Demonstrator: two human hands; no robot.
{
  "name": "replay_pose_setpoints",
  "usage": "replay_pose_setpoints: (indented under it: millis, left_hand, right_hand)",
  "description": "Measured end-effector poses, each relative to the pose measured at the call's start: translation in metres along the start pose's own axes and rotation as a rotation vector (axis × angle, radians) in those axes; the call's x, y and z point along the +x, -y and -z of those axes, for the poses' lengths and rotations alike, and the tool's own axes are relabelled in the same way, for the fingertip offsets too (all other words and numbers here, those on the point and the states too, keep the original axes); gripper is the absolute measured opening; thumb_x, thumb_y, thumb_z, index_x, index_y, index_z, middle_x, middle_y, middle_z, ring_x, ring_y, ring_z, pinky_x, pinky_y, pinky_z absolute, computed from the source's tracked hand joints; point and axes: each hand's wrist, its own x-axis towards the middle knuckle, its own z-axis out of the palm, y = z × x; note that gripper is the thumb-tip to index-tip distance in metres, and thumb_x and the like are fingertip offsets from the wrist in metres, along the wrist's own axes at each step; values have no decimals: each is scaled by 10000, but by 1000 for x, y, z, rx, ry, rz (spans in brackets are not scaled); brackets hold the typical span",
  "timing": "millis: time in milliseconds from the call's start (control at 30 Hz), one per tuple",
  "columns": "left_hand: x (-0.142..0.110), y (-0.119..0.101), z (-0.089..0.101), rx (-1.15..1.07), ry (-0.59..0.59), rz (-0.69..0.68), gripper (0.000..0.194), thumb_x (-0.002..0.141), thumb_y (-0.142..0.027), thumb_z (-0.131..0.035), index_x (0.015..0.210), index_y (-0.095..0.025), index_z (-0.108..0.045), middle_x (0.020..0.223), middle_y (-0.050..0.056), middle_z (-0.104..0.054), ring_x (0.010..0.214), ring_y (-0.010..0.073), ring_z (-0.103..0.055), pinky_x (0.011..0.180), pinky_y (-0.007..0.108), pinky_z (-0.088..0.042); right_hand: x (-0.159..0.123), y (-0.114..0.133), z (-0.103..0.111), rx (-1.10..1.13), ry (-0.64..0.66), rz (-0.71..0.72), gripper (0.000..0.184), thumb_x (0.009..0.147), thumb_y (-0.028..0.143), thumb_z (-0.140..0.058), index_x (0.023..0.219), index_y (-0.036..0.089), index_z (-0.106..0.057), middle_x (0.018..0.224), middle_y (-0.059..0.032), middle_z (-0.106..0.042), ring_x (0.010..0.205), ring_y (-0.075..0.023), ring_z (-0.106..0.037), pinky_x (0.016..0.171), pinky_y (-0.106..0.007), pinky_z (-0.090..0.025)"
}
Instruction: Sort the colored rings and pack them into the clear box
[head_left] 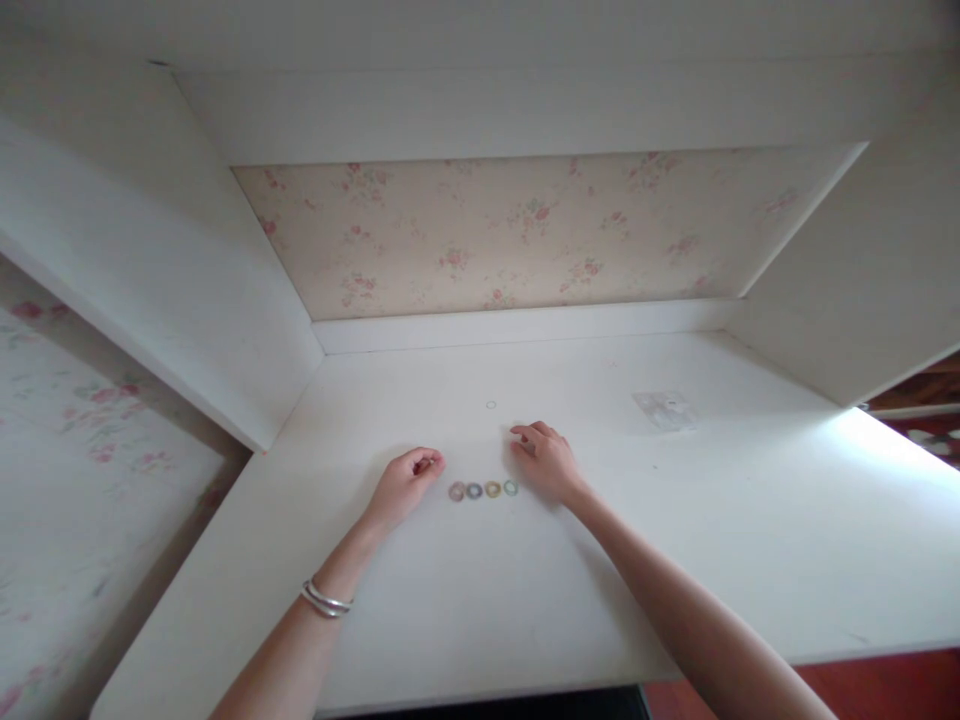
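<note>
Several small coloured rings (484, 490) lie in a short row on the white desk (465, 600), between my two hands. My left hand (406, 480) rests just left of the row with its fingers curled in, pinching something small I cannot make out. My right hand (546, 458) sits just right of the row, fingers bent with the tips touching the desk beside the green ring (511, 488). A tiny clear ring (491, 405) lies alone farther back. Silver bangles (325, 600) circle my left wrist.
A small clear plastic bag (666, 409) lies on the desk at the back right. White side panels (172, 290) and a flowered back wall (517, 230) enclose the desk. The desk's front edge runs along the bottom, with red floor at the right.
</note>
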Motion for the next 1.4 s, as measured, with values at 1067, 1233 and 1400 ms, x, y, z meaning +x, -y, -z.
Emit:
replay_pose_setpoints:
  millis: [1067, 1233, 1400]
  left_hand:
    - [2, 7, 8, -32, 73, -51, 296, 795, -421, -509, 863, -174, -656, 662, -11, -576, 608, 131, -506, 562, 225, -368]
    - [2, 7, 7, -25, 64, -25, 320, 789, -437, -513, 886, -171, -660, 682, -6, -598, 622, 135, -519, 566, 224, -377]
    - [0, 5, 8, -32, 57, -26, 314, 785, -425, -518, 890, -165, -658, 712, 3, -615, 652, 141, -536, 594, 228, -388]
  right_hand:
    - [-52, 19, 3, 145, -41, 116, 265, 896, 371, -458, 909, 257, -696, 868, -42, -595, 832, -176, -551, 778, -322, -434]
    - [-64, 21, 6, -3, 0, 201, 252, 902, 329, -452, 938, 269, -694, 905, -62, -600, 844, -196, -532, 792, -352, -413]
    - [-63, 21, 6, -103, 17, 253, 237, 896, 324, -464, 953, 258, -685, 914, -61, -590, 837, -186, -524, 772, -337, -402]
